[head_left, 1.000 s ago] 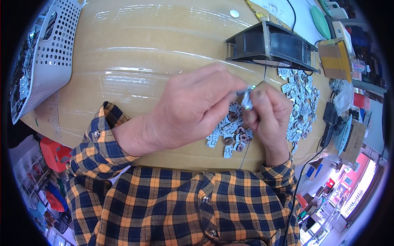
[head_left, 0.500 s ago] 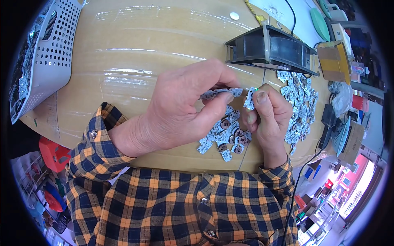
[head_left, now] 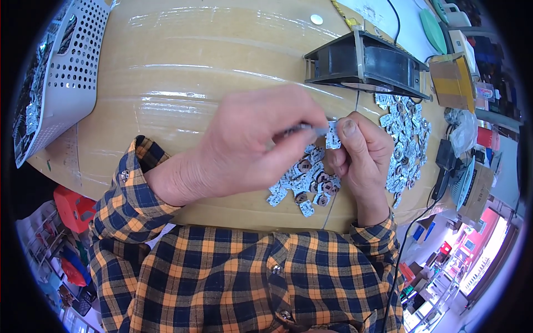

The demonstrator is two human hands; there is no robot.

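Pinched between the thumb and fingers of my right hand (head_left: 367,152) is a small white circuit board (head_left: 333,136), held upright. My left hand (head_left: 244,144) is closed around a few more small circuit boards (head_left: 296,129), smeared by motion and partly hidden by the fingers. The end of those boards reaches the board in my right hand; whether they touch I cannot tell. Below both hands lies a loose pile of small boards (head_left: 305,177), some showing round brown discs. A second pile of similar boards (head_left: 407,141) spreads to the right of my right hand.
A black fan (head_left: 363,64) stands on the cardboard-covered table (head_left: 166,72) beyond my hands. At the left is a white perforated basket (head_left: 75,69) full of parts. A small cardboard box (head_left: 451,83), a black cable (head_left: 416,219) and a white disc (head_left: 316,20) are also around.
My left hand has shifted slightly right, bringing its boards up to the one in my right hand. The right-hand board has turned a little, and its green light no longer shows.
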